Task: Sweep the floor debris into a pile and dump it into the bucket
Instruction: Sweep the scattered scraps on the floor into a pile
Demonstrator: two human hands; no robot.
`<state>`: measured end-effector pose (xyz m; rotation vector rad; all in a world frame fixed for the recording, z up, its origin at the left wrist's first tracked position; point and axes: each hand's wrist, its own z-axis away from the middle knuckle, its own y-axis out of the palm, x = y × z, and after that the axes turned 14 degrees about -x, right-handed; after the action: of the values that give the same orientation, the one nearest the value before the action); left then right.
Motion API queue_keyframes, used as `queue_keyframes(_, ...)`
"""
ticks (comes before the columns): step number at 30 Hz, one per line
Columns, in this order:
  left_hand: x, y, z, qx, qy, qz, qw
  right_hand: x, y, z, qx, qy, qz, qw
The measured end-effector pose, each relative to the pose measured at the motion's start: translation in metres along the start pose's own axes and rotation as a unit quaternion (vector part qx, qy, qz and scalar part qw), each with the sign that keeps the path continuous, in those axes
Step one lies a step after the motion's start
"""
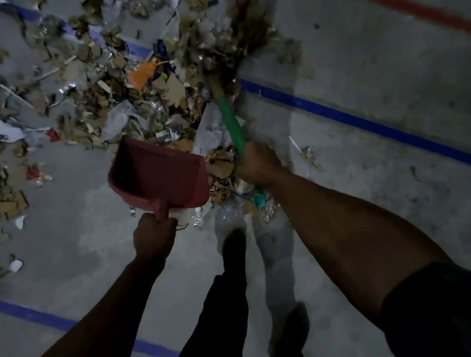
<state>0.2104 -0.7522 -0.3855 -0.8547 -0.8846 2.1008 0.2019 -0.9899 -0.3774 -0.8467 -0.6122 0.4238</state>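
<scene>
My right hand (pixel 259 162) is closed around the green broom (pixel 231 119), and my left hand (pixel 154 235) grips the red dustpan (pixel 159 175). The debris (pixel 118 103) lies just beyond my fingers, scattered. I am gathering it; next I should pull it toward the pan. I see no bucket.

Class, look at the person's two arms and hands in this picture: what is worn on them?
Both hands are bare: no gloves, rings or watch on the left hand or the right hand. Both forearms are uncovered. A short dark sleeve covers the right upper arm; the left arm's sleeve is out of view.
</scene>
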Motion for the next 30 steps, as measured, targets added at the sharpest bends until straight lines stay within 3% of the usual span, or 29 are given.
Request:
queue_keyframes(8,-0.002,-0.001,0.011,0.008,-0.004,0.011,1.000,-0.048,-0.030,0.082,-0.020,0.008,-0.029,0.999)
queue_keyframes(21,0.014,-0.008,0.128,0.042,0.041,0.100,0.993,-0.199,-0.022,0.285,-0.073,0.217,-0.124,0.965)
queue_keyframes(30,0.046,-0.004,0.158,0.064,0.065,0.095,0.991,-0.244,0.019,0.337,-0.060,0.347,-0.209,0.912)
